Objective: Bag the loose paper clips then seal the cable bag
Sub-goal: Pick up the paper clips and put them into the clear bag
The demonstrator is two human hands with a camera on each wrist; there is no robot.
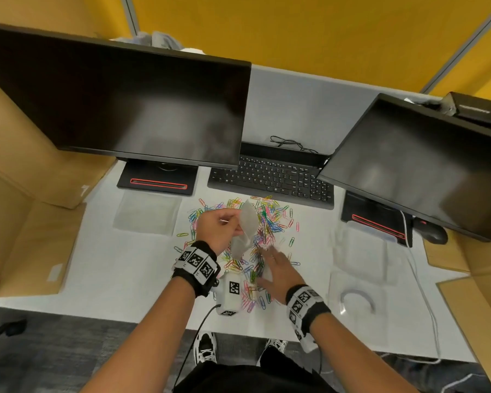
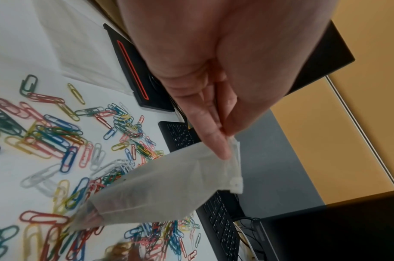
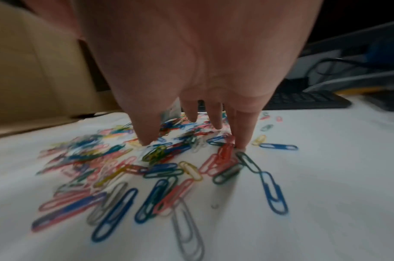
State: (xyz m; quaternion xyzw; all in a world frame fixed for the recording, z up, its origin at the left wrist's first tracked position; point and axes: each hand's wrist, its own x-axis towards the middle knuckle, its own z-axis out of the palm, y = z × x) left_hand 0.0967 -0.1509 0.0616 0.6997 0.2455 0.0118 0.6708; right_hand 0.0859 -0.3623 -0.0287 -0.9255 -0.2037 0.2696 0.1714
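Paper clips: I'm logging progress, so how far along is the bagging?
Early. Nothing looks done: the paper clips lie scattered on the desk. In hand: the left hand pinches a small bag over them, while the right hand reaches into the pile. Left: bagging the clips and sealing the cable bag.

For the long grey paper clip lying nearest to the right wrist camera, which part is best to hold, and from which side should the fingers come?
Probably one rounded end of the grey paper clip, coming from above. It lies flat on the white table, so nothing can slide under it; a thumb and fingertip pinch could tip one end up. The right hand hangs open over the pile, its fingers pointing down.
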